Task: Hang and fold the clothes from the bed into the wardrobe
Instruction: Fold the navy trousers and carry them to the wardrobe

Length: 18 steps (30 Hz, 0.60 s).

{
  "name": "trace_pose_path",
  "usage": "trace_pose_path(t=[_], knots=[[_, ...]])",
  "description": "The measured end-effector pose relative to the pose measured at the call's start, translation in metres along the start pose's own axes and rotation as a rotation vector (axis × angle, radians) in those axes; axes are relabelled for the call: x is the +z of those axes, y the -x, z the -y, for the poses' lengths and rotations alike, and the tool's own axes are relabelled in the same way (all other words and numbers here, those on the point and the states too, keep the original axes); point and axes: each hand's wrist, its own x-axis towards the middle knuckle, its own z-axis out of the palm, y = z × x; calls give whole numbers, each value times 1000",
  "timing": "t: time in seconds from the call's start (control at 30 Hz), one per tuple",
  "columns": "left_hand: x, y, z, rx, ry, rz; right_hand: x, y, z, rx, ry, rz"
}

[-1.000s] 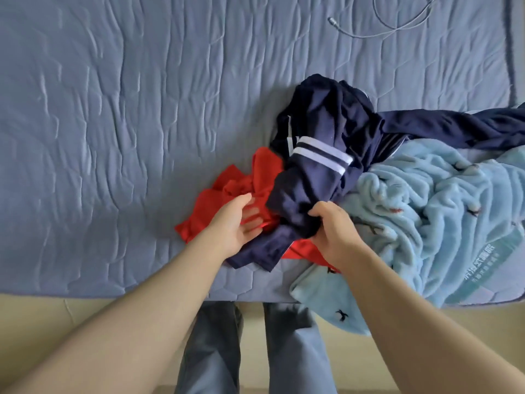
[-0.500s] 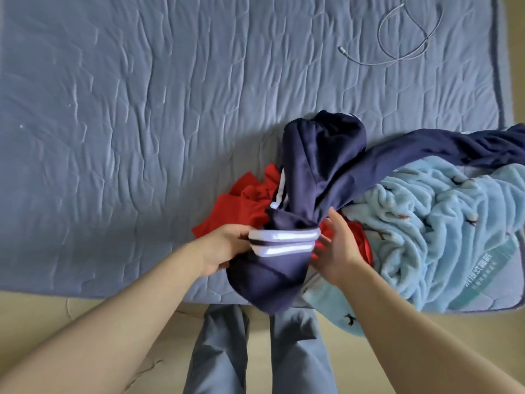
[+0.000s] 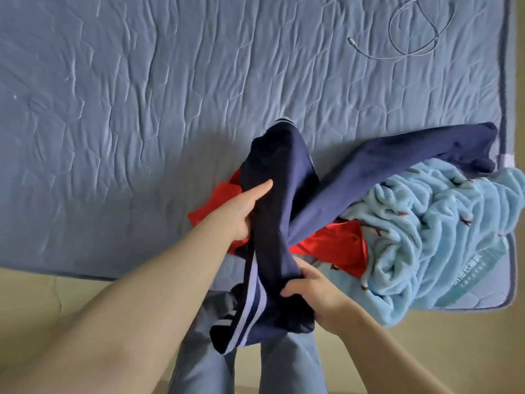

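Item: navy striped garment, lifted over the near edge of the bed and twisted, with one long part trailing right across the light-blue blanket. Left hand grips its upper fold, thumb laid on the cloth; right hand is clenched round the bunched lower end. Hazards, as judged — a firm pull may drag the red garment beneath it, or the blanket, which overhangs the near edge, onto the floor; the twist may knot. Room: broad bare mattress to the left and beyond for spreading; white cable lies well apart at the far right; the bed's right edge sits close to the trailing end.
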Motion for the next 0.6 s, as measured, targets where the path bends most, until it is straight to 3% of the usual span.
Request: trace_pose_path(t=[0.1,0.2,0.3,0.4,0.43,0.5,0.6], knots=[[7,-4,5,-39,42,-114,-6,2,5,34,76,-27],[-1,-5,13,236,63,-137,-21,-10,21,-19,-105,-352],[-2,11,23,507,-309,-80,-34,-26,35,-146,-356,-427],[4,21,36,537,-683,132,-34,-37,42,-235,-422,-380],[5,21,37,501,-677,229,-36,-38,42,-266,-462,-387],[11,21,34,405,-383,348,-45,-32,40,-247,-535,-443],[21,4,29,221,80,166,-61,-21,27,-167,-515,-469]])
